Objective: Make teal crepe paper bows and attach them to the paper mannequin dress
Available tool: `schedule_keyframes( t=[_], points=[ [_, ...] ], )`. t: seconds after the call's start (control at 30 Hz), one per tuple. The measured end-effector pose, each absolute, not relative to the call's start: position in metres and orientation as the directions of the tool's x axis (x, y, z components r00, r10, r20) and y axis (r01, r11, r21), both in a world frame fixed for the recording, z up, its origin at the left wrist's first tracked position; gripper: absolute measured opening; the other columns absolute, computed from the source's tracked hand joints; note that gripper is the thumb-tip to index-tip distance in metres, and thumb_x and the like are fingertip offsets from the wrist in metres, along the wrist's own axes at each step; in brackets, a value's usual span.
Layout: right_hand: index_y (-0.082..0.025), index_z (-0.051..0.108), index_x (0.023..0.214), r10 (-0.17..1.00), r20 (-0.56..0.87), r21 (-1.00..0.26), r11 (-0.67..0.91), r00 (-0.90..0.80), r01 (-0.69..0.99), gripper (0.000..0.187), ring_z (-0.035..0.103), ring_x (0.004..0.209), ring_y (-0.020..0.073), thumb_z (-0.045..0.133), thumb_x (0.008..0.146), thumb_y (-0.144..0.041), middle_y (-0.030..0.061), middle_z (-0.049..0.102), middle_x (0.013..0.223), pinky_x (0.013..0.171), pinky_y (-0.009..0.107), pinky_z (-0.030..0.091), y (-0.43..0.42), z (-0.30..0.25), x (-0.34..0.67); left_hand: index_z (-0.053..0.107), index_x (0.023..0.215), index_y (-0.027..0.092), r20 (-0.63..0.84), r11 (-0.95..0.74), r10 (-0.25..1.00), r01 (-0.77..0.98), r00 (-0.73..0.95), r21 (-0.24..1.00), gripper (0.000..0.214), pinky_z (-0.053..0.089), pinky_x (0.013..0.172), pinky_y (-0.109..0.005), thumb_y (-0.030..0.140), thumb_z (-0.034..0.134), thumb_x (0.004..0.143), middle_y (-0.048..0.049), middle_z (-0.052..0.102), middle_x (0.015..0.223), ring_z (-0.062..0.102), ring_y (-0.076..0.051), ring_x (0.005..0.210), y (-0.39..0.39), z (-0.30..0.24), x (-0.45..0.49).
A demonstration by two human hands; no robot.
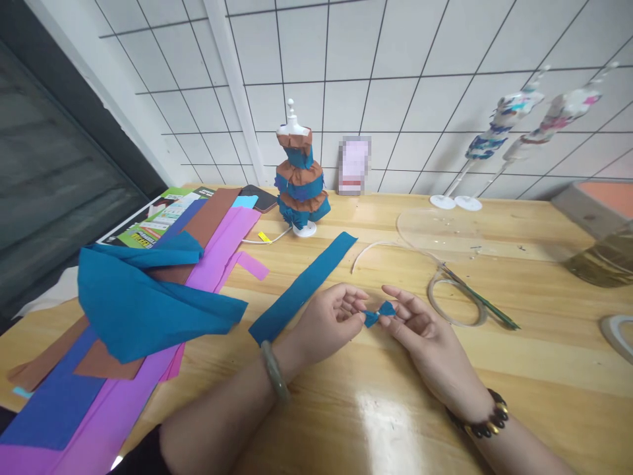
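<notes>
Between my two hands is a small teal bow (380,314), seemingly of crepe paper, pinched in at its middle. The fingers of my left hand (331,323) are closed on the bow's left end. My right hand (420,330) grips its right side between thumb and fingers. Just beyond my left hand, a flat teal paper strip (304,287) lies slantwise on the wooden table (336,409). Further back stands a miniature dress form (301,175) on a white base, covered in tiers of brown and teal paper.
Coloured paper sheets (163,303) are heaped at the left. A phone (260,198) lies behind them. At the right are brushes (479,297), a coil of clear tubing (438,303), a tape roll (616,333) and a jar (606,257). Two painted dress forms (494,132) lean near the tiled wall.
</notes>
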State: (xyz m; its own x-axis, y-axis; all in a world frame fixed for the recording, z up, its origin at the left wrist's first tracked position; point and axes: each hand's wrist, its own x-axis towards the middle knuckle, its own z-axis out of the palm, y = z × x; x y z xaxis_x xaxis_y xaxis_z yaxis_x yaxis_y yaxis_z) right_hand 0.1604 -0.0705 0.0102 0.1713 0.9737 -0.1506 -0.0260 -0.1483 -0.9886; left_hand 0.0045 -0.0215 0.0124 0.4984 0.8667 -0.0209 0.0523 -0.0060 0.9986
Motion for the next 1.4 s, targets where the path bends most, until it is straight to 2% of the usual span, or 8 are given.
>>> schedule_keyframes(
  t=[0.4, 0.53, 0.77, 1.0, 1.2, 1.4],
  points=[
    [-0.021, 0.051, 0.115, 0.973, -0.166, -0.986, -0.166, 0.159, -0.011, 0.054, 0.061, 0.086, 0.0184, 0.068, 0.068, -0.042, 0.0047, 0.065, 0.088, 0.081, 0.032, 0.048, -0.0711, 0.0125, 0.1598, 0.056, 0.095, 0.015, 0.046, -0.121, 0.852, 0.110, 0.521, 0.987, 0.022, 0.049, 0.067, -0.024, 0.014, 0.054, 0.073, -0.0050, 0.061, 0.087, 0.059, -0.014, 0.080, -0.0221, 0.0097, 0.0023],
    [-0.021, 0.051, 0.115, 0.974, -0.171, -0.985, -0.168, 0.150, -0.031, 0.055, 0.062, 0.083, 0.0173, 0.069, 0.067, -0.041, 0.0049, 0.066, 0.088, 0.079, 0.031, 0.049, -0.0710, 0.0129, 0.1589, 0.055, 0.096, 0.014, 0.055, -0.112, 0.851, 0.079, 0.523, 0.991, 0.021, 0.048, 0.070, -0.024, 0.013, 0.052, 0.075, -0.0042, 0.058, 0.085, 0.058, -0.013, 0.082, -0.0213, 0.0076, 0.0026],
    [-0.021, 0.052, 0.114, 0.971, -0.171, -0.985, -0.165, 0.168, -0.049, 0.056, 0.062, 0.081, 0.0162, 0.071, 0.065, -0.041, 0.0040, 0.066, 0.085, 0.076, 0.029, 0.049, -0.0703, 0.0130, 0.1588, 0.048, 0.108, 0.015, 0.003, -0.058, 0.830, 0.081, 0.557, 0.995, 0.035, 0.046, 0.064, -0.023, 0.014, 0.054, 0.074, -0.0021, 0.054, 0.082, 0.055, -0.010, 0.071, -0.0213, 0.0068, 0.0023],
    [-0.021, 0.050, 0.115, 0.978, -0.173, -0.985, -0.173, 0.121, -0.010, 0.054, 0.061, 0.083, 0.0176, 0.068, 0.068, -0.042, 0.0039, 0.064, 0.086, 0.078, 0.032, 0.049, -0.0712, 0.0143, 0.1574, 0.047, 0.107, 0.016, 0.008, -0.036, 0.847, 0.042, 0.531, 0.998, 0.035, 0.044, 0.060, -0.021, 0.012, 0.052, 0.073, 0.0004, 0.052, 0.077, 0.052, -0.008, 0.067, -0.0203, 0.0052, 0.0028],
    [-0.023, 0.052, 0.112, 0.988, -0.133, -0.987, -0.139, 0.080, 0.082, 0.050, 0.060, 0.073, 0.0150, 0.066, 0.069, -0.041, 0.0017, 0.062, 0.080, 0.068, 0.029, 0.051, -0.0720, 0.0144, 0.1574, 0.047, 0.107, 0.015, -0.004, -0.008, 0.849, 0.020, 0.528, 1.000, 0.035, 0.044, 0.058, -0.021, 0.012, 0.053, 0.073, 0.0012, 0.052, 0.074, 0.051, -0.007, 0.061, -0.0198, 0.0092, 0.0015],
    [-0.022, 0.053, 0.111, 0.990, -0.138, -0.984, -0.141, 0.032, 0.107, 0.047, 0.062, 0.077, 0.0177, 0.065, 0.069, -0.042, 0.0041, 0.065, 0.081, 0.069, 0.031, 0.053, -0.0725, 0.0182, 0.1569, 0.047, 0.107, 0.016, 0.006, -0.019, 0.839, 0.018, 0.544, 1.000, 0.033, 0.046, 0.061, -0.023, 0.015, 0.053, 0.075, 0.0010, 0.053, 0.075, 0.053, -0.008, 0.064, -0.0194, 0.0106, -0.0006]
  ],
)
